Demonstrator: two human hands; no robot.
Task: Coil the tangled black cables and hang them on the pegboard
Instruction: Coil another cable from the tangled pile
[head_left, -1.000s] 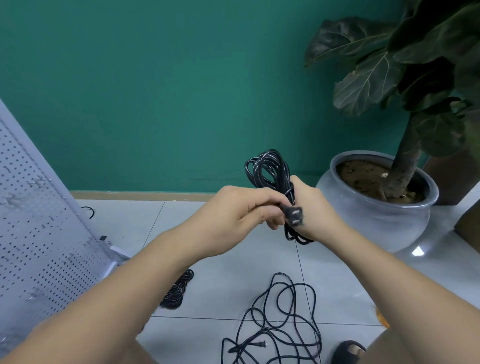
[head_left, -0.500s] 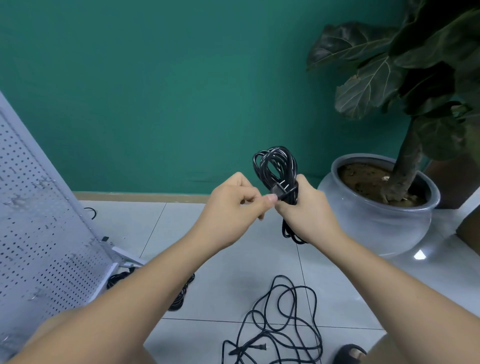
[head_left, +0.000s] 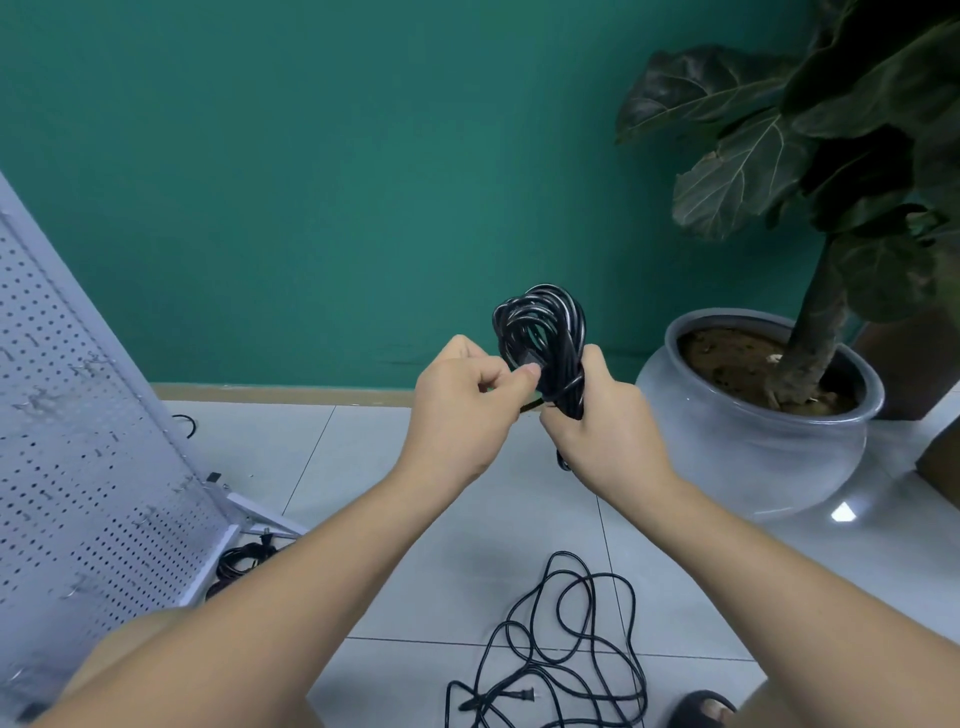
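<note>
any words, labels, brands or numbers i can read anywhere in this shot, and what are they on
None: no text can be read in this view.
The coiled black cable, white pegboard, grey plant pot and tangled cable on the floor show no print.
Any marking on its plug is too small to tell.

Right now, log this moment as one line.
right hand: grips coiled cable | left hand: pinches cable end at coil | tangled cable: loose on floor | pegboard: at left
</note>
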